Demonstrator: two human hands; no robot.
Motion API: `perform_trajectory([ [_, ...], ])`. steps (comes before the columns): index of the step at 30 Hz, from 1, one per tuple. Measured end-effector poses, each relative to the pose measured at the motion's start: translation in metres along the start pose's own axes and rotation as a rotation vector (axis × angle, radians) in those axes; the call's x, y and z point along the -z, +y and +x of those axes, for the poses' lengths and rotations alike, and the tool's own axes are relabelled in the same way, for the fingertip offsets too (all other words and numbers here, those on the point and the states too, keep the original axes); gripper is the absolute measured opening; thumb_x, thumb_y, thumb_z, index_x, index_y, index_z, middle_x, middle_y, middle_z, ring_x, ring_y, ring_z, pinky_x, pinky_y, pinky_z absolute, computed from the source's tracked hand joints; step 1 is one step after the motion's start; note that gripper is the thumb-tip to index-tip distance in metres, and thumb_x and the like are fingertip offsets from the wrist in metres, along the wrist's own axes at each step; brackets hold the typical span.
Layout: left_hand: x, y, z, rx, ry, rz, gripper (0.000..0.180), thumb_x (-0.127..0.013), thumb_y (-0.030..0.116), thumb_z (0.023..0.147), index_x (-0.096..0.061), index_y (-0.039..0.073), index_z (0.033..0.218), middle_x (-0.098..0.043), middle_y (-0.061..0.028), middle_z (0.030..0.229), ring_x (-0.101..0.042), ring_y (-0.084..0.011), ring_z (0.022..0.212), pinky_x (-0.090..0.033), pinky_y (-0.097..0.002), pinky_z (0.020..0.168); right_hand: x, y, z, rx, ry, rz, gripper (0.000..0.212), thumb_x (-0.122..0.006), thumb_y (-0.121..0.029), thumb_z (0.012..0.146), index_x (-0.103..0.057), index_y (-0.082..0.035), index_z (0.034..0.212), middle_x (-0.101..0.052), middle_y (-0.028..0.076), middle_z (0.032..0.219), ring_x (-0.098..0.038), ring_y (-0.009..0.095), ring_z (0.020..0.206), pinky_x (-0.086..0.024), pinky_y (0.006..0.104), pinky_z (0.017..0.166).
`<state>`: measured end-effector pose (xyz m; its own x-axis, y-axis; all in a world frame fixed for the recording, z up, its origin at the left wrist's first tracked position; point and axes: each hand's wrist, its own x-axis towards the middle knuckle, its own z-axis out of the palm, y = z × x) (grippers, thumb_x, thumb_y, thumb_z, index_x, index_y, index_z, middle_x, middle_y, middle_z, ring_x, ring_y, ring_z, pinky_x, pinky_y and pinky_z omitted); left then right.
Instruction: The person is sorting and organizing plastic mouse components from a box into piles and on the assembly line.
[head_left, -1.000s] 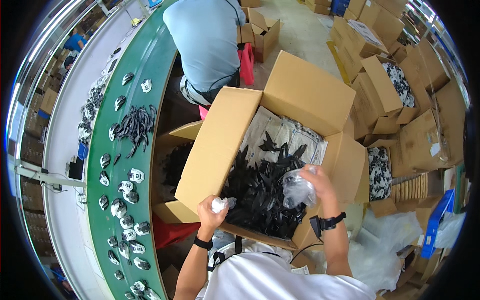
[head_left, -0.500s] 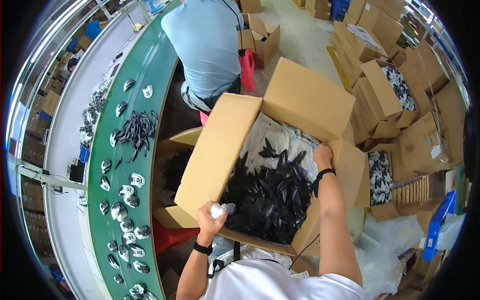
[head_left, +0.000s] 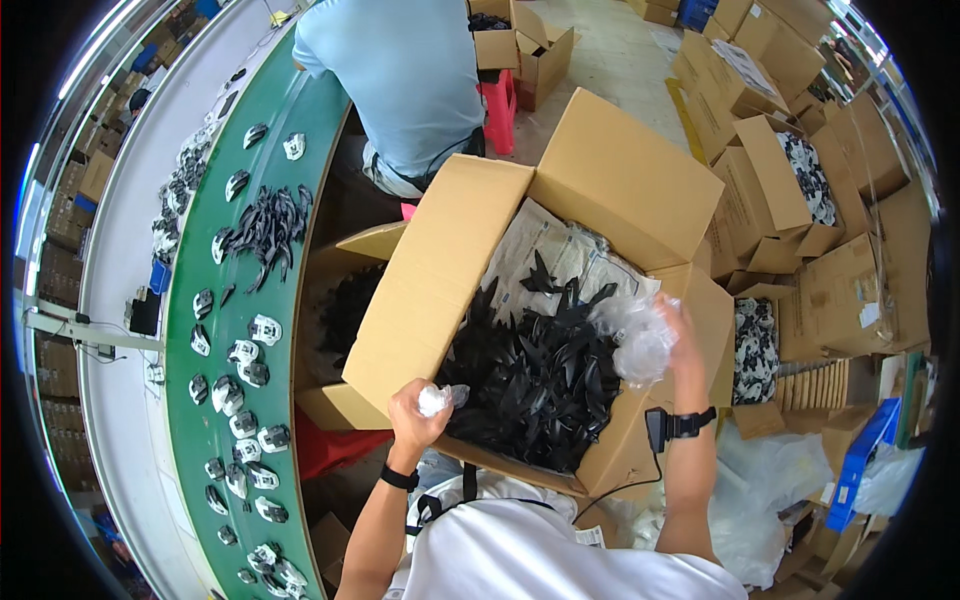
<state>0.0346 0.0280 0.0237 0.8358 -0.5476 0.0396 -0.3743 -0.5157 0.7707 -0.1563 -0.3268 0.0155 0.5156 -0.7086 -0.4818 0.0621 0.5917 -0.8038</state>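
A large open cardboard box (head_left: 425, 275) stands right in front of me, its flaps spread outward. Many black, pointed plastic pieces (head_left: 535, 380) lie heaped inside, beside crumpled whitish plastic sheeting (head_left: 530, 255) at the far end. My right hand (head_left: 680, 335) is closed on a clear plastic bag (head_left: 640, 345), held bunched over the box's right side. At the near left corner of the box, my left hand (head_left: 412, 412) is closed around a small wad of clear plastic (head_left: 436, 399).
Along the left runs a green conveyor belt (head_left: 190, 440), bearing black-and-white shells (head_left: 228, 395) and a pile of black pieces (head_left: 268, 225). A person in light blue (head_left: 400, 80) sits ahead. More cartons (head_left: 780, 185) and loose clear plastic (head_left: 770, 480) are on the right.
My right hand has come up from the box's right edge and now shows a clear plastic bag in its grip. My left hand stays at the near left corner with its plastic wad.
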Motion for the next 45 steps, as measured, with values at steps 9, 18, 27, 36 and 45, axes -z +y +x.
perform_trajectory([
  [9,0.0,0.005,0.009,-0.093,0.032,-0.012,0.024,-0.071,0.016,0.071,-0.055,0.002,0.062,-0.051,-0.0088,0.052,-0.049,-0.0175,0.047,-0.039,-0.0306,0.048,0.0,0.036,0.069,0.238,0.058,-0.606,0.033,-0.066,-0.023,0.076,-0.062,-0.001,0.1,-0.064,0.007,0.085,-0.059,0.02,0.078,-0.046,0.0311,0.074],
  [18,-0.003,-0.003,-0.001,0.031,-0.022,-0.013,0.02,-0.072,0.018,0.063,-0.058,0.003,0.065,-0.056,-0.0131,0.057,-0.058,-0.029,0.053,-0.045,-0.0347,0.051,-0.043,0.067,0.169,0.356,0.338,-1.331,0.035,-0.062,-0.017,0.076,-0.064,-0.005,0.109,-0.063,0.026,0.101,-0.059,0.042,0.098,-0.047,0.0481,0.086],
  [27,0.004,0.004,0.005,0.012,-0.017,0.001,0.019,-0.071,0.017,0.062,-0.06,0.003,0.067,-0.058,-0.0142,0.06,-0.059,-0.0324,0.057,-0.046,-0.0351,0.054,-0.063,-0.002,0.077,0.734,0.231,-1.377,0.016,-0.06,-0.024,0.085,-0.065,-0.009,0.082,-0.065,0.018,0.079,-0.061,0.04,0.076,-0.048,0.048,0.063],
  [36,0.002,0.001,0.009,-0.054,-0.023,-0.047,0.023,-0.072,0.021,0.067,-0.058,0.003,0.067,-0.056,-0.0141,0.058,-0.058,-0.0326,0.055,-0.045,-0.0362,0.053,-0.049,0.009,-0.049,0.239,-0.051,-0.657,0.021,-0.063,-0.023,0.086,-0.056,-0.007,0.074,-0.046,-0.006,0.062,-0.043,0.004,0.059,-0.035,0.0241,0.053],
  [45,0.013,0.01,0.004,0.156,-0.232,-0.565,0.013,-0.069,0.015,0.078,-0.065,0.003,0.081,-0.057,0.002,0.067,-0.049,-0.0056,0.061,-0.041,-0.0229,0.057,-0.022,-0.003,-0.111,0.231,-0.464,-0.871,0.019,-0.064,-0.009,0.074,-0.048,-0.007,0.064,-0.042,-0.003,0.061,-0.039,0.006,0.058,-0.032,0.0246,0.052],
])
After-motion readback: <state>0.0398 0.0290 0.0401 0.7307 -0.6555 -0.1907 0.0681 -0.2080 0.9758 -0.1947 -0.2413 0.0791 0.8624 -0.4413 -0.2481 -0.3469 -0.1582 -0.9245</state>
